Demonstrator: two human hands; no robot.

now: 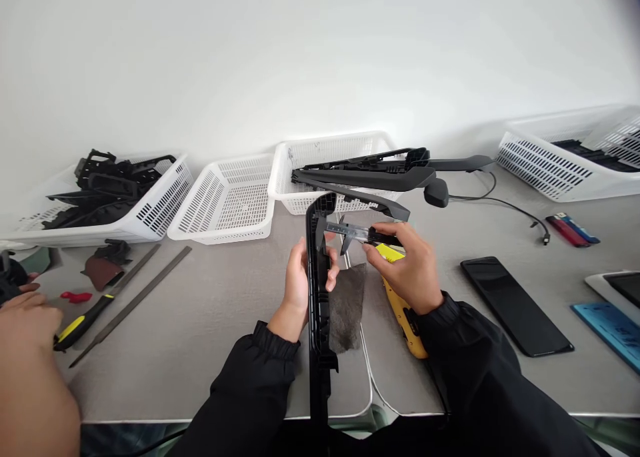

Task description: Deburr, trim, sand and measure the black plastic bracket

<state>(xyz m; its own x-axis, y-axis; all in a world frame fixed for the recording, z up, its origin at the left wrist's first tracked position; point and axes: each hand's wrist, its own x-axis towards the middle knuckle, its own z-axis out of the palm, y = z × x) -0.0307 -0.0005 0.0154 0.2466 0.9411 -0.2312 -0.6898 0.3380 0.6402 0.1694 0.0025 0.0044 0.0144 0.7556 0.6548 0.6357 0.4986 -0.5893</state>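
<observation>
My left hand [296,280] is wrapped round a long black plastic trim piece [315,297], which stands lengthwise in front of me with its ribbed side facing right. In my right hand [411,265] is a caliper [350,232] with a black body and a clear-looking scale. Its left end reaches the upper part of the trim piece; exact contact cannot be made out. Below my right hand lies a yellow tool [406,320], partly hidden by hand and sleeve. A dark grey cloth [347,307] rests on the table just right of the trim piece.
Behind stand white baskets: one with black parts [165,207], one shallow basket [220,234], one bearing long trims [287,200], another right [543,167]. Left are files [137,297] and a co-worker's hand [30,324]. Right are a phone [515,304] and a cable [520,207].
</observation>
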